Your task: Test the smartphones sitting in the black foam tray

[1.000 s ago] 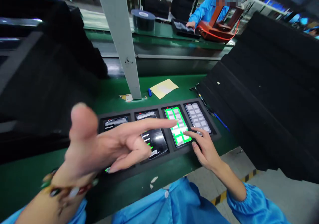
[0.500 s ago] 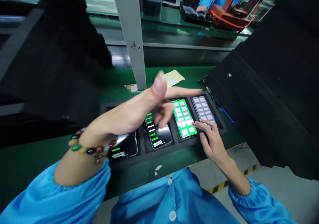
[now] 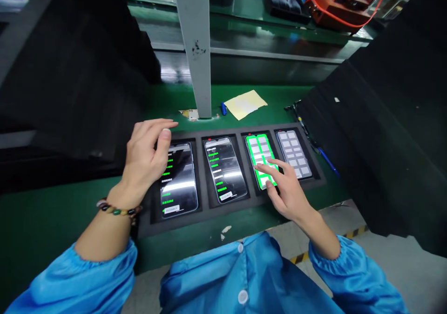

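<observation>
Across a green worktop [image 3: 63,202], a centre-frame tray [image 3: 204,193] is keeping four phones [image 3: 226,170] face-up, presumably for easy touching, while my empty left hand [image 3: 145,153] is overlapping the leftmost phone [image 3: 181,179] and my right hand [image 3: 288,193], grip released, is spanning the green-lit phone [image 3: 254,147].

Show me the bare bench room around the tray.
Bare: green bench left of the left forearm, and a small patch between yellow paper and cord. Crowded: the tray, with four phones, left hand and right hand over it.
</observation>
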The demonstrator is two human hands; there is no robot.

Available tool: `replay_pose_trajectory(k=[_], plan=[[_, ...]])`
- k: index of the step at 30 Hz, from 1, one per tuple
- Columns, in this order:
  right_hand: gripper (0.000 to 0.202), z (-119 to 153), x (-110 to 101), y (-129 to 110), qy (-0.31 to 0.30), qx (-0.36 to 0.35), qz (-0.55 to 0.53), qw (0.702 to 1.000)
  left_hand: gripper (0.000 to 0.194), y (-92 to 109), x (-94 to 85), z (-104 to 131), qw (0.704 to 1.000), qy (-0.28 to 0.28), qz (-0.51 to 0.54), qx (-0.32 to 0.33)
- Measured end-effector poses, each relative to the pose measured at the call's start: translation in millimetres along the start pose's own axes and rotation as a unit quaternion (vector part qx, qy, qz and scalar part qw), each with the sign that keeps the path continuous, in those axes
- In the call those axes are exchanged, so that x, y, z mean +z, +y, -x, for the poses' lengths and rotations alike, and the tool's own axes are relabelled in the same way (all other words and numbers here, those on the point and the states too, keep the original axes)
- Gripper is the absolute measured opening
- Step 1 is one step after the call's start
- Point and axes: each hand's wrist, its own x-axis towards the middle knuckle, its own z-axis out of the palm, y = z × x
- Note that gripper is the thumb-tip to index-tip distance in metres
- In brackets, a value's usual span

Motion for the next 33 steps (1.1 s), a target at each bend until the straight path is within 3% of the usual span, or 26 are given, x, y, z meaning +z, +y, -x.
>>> replay_pose_trajectory(k=[7, 15, 22, 29, 33], plan=[[0.044, 8.8, -15.3, 20.9, 0.064, 0.070, 0.061, 0.994, 0.051, -4.3, 2.8, 0.1, 0.999, 0.015, 0.020, -0.028], [0.051, -19.5, 1.9, 1.6, 0.003, -0.009, 0.003, 1.000, 0.050, -10.4, 3.6, 0.6, 0.999, 0.016, 0.021, -0.032], [0.045, -8.5, -15.0, 26.1, 0.056, 0.065, 0.067, 0.994, 0.047, -10.4, 4.4, 2.2, 0.998, 0.012, 0.025, -0.051], [0.052, -34.2, 6.0, 7.1, 0.006, -0.001, 0.001, 1.000, 0.049, -6.5, 3.5, 1.6, 0.999, 0.014, 0.028, -0.043], [0.053, -33.3, -3.8, 12.9, 0.024, 0.027, 0.036, 0.999, 0.050, -4.3, 3.2, 1.2, 0.999, 0.023, 0.022, -0.038]])
